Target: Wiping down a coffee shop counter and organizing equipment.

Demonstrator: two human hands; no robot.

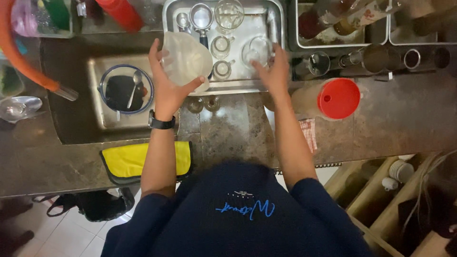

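Gripping plastic jug in left hand; right hand fingers closed round glass — crowded metal tray, clink-and-chip risk.

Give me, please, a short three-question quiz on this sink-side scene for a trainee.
1. True or false: the left hand holds a translucent plastic container.
2. What does the right hand touch? A) the red funnel B) a clear glass in the metal tray C) the yellow cloth
3. What lies in the round bowl in the sink?

Key
1. True.
2. B; the funnel sits apart on the counter, the cloth at the counter's near edge.
3. A spoon.
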